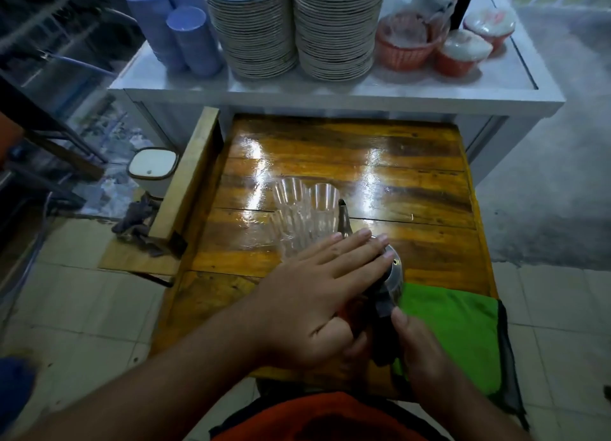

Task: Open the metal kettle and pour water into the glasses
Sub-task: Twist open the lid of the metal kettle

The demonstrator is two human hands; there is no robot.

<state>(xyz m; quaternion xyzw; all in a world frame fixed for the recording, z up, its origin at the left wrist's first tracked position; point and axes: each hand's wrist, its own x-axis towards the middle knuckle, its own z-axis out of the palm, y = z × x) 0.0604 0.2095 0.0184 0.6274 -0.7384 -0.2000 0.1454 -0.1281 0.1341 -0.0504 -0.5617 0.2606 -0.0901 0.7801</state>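
A metal kettle (pixel 391 275) stands on the glossy wooden table (pixel 413 189), its thin spout (pixel 344 219) pointing away toward the glasses. My left hand (pixel 317 288) lies flat over the kettle's lid with fingers stretched out, hiding most of the top. My right hand (pixel 413 344) grips the kettle's dark handle (pixel 383 311) from the near side. Three clear glasses stand just left of the spout: two at the back (pixel 289 192) (pixel 324 197) and one in front (pixel 287 235), partly behind my fingers. They look empty.
A green cloth (pixel 456 328) lies on the table's near right corner beside the kettle. Behind the table a white counter (pixel 330 90) carries two tall plate stacks (pixel 254 30), blue cups (pixel 188 40) and orange baskets (pixel 406 50). A wooden plank (pixel 188 172) leans at the table's left.
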